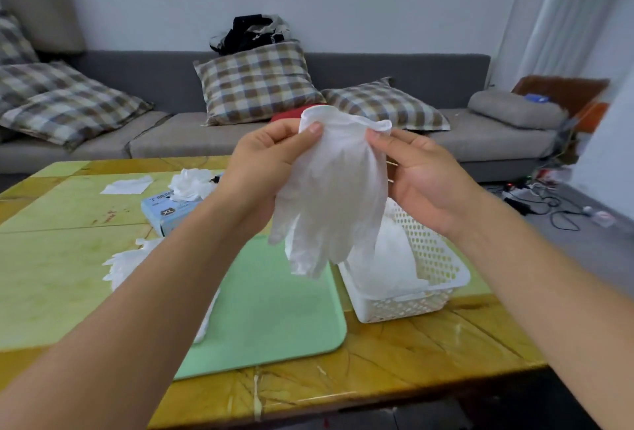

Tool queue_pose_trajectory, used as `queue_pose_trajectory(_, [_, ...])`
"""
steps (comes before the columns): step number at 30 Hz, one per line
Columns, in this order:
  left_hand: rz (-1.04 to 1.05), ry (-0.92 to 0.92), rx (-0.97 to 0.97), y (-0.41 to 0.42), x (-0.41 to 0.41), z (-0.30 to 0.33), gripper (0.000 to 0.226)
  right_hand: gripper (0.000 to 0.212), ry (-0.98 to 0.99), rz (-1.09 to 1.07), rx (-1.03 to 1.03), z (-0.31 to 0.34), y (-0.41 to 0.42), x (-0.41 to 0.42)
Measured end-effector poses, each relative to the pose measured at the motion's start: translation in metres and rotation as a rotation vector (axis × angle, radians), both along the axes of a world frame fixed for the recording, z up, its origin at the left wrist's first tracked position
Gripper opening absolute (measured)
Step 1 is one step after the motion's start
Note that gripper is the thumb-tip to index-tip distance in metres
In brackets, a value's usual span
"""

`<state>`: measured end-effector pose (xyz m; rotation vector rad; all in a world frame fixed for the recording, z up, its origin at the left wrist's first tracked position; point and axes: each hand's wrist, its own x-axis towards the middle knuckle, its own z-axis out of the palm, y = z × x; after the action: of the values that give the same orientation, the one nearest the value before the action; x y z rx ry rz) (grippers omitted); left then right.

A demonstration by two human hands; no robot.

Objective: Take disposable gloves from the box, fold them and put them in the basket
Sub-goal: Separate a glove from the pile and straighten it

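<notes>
A white disposable glove (338, 189) hangs fingers down in the air above the table. My left hand (264, 162) pinches the left side of its cuff and my right hand (422, 172) pinches the right side. The light blue glove box (164, 212) lies behind my left forearm, with white gloves bulging from its opening. Below the hanging glove, to the right, stands the white perforated basket (432, 258) holding folded white gloves. More loose gloves (127, 261) lie on the table, partly hidden by my left arm.
A green mat (274, 309) lies on the yellow-green table (58, 258) in front of me, beside the basket. A white tissue (127, 185) lies at the far left. A grey sofa (171, 134) with checked cushions stands behind the table; cables (549, 203) trail on the floor at right.
</notes>
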<state>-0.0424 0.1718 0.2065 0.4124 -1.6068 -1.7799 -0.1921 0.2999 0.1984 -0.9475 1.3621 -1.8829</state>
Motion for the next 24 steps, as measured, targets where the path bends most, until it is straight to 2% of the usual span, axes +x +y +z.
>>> queue_pose_trajectory(5, [-0.004,0.010,0.038,0.021,-0.046,0.004,0.015,0.018,-0.020,-0.077,0.027,0.022,0.022,-0.033])
queue_pose_trajectory(8, [0.003,-0.034,0.014,0.022,-0.065,0.001,0.023,0.014,0.000,-0.098,0.076,0.020,0.028,-0.053])
queue_pose_trajectory(13, [0.016,-0.170,-0.035,0.003,-0.099,-0.010,0.031,0.024,-0.005,-0.146,0.205,0.000,0.011,-0.090])
queue_pose_trajectory(16, [0.069,-0.182,-0.063,-0.016,-0.121,-0.009,0.022,0.018,0.007,-0.144,0.185,-0.005,-0.012,-0.110])
queue_pose_trajectory(19, [0.042,-0.114,-0.089,-0.037,-0.138,0.004,0.023,0.005,0.114,-0.149,0.082,0.002,-0.030,-0.127])
queue_pose_trajectory(22, [-0.033,-0.052,-0.165,-0.049,-0.139,-0.006,0.015,0.011,0.266,-0.164,-0.011,-0.004,-0.031,-0.136])
queue_pose_trajectory(24, [-0.089,-0.113,-0.240,-0.053,-0.135,-0.036,0.012,0.011,0.386,-0.158,0.034,-0.028,-0.022,-0.140])
